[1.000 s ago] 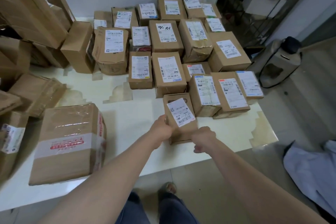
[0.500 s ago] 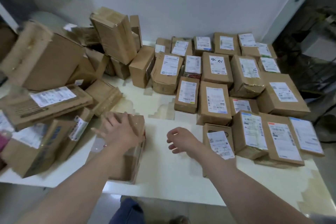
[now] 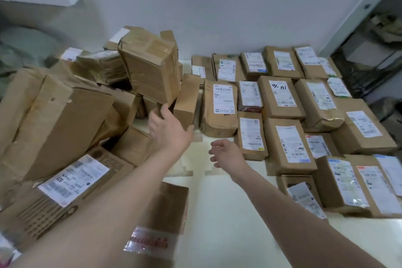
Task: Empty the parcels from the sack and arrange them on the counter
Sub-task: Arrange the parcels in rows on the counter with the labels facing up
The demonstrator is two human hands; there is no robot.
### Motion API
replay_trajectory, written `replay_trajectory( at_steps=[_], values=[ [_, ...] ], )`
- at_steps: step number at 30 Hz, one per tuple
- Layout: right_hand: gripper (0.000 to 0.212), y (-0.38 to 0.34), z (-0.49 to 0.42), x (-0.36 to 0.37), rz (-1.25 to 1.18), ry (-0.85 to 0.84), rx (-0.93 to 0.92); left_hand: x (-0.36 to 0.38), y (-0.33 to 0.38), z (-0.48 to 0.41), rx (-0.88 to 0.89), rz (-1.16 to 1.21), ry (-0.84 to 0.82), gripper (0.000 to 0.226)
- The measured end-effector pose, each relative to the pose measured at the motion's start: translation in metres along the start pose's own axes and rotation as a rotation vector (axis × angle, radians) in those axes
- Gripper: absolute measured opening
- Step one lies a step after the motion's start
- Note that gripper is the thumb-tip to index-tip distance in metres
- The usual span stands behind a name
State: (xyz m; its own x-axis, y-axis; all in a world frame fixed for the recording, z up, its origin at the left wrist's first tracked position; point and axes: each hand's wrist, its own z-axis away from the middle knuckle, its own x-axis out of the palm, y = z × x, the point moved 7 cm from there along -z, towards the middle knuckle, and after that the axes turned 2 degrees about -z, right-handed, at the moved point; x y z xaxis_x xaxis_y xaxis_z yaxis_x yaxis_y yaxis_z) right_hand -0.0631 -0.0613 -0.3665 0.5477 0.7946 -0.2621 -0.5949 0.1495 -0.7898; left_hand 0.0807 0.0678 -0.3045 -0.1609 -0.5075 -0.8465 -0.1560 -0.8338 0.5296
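While left hand point(image 3: 170, 130) touches one tilted parcel point(image 3: 150, 67), right hand point(image 3: 226, 154) hovers.

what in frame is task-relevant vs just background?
Job:
- left hand, fingers at the lower edge of the tilted taped parcel
- right hand, empty
- jumbled parcel heap
- label-up parcel rows
- counter

Background:
- shelving
- wall
- blurred grey-green bundle; maybe the sack, cannot tell

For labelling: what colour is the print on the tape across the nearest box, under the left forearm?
Red print on whitish tape, best seen in the head view.
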Motion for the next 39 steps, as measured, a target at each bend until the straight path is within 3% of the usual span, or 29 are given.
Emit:
replay_trajectory(
  at_steps=[4, 9, 12, 15, 19, 21, 24, 29, 32, 34, 36, 39],
  values=[
    [0.016, -0.038, -0.026, -0.024, 0.032, 0.09, -0.098, -0.033, 0.037, -0.023, 0.156, 0.149, 0.448, 0.066],
    [0.039, -0.135, -0.064, 0.005, 0.136, 0.0, -0.371, -0.052, 0.032, -0.066, 0.017, 0.318, 0.559, 0.075],
    [0.057, -0.191, -0.071, 0.048, 0.117, -0.13, -0.549, -0.048, 0.016, -0.083, 0.002, 0.437, 0.452, 0.091],
    [0.038, -0.207, -0.063, 0.087, -0.117, -0.353, -0.414, -0.044, 0.005, -0.086, 0.008, 0.653, 0.317, 0.104],
    [0.063, -0.196, -0.051, 0.095, -0.176, -0.426, -0.38, -0.056, -0.008, -0.07, -0.155, 0.767, 0.341, 0.122],
    [0.059, -0.189, -0.044, 0.089, -0.108, -0.453, -0.386, -0.065, -0.013, -0.062, -0.184, 0.75, 0.411, 0.122],
    [0.043, -0.177, -0.026, 0.073, -0.043, -0.406, -0.4, -0.076, -0.01, -0.043, -0.147, 0.775, 0.466, 0.104],
    [0.023, -0.153, -0.012, 0.008, -0.11, 0.004, -0.406, -0.075, 0.003, -0.022, -0.005, 0.871, 0.255, 0.098],
    [0.04, -0.128, -0.002, -0.016, -0.051, -0.049, -0.336, -0.049, 0.009, -0.01, -0.04, 0.963, -0.008, 0.085],
    [0.034, -0.107, 0.002, -0.033, -0.019, -0.069, -0.327, -0.028, 0.016, 0.003, -0.063, 0.963, -0.147, 0.076],
    [0.026, -0.082, 0.008, -0.056, 0.009, -0.014, -0.29, -0.004, 0.023, 0.021, -0.1, 0.948, -0.281, 0.082],
    [0.035, -0.038, 0.027, -0.094, 0.101, 0.128, -0.174, 0.034, 0.035, 0.054, -0.139, 0.869, -0.484, 0.08]
  ],
)
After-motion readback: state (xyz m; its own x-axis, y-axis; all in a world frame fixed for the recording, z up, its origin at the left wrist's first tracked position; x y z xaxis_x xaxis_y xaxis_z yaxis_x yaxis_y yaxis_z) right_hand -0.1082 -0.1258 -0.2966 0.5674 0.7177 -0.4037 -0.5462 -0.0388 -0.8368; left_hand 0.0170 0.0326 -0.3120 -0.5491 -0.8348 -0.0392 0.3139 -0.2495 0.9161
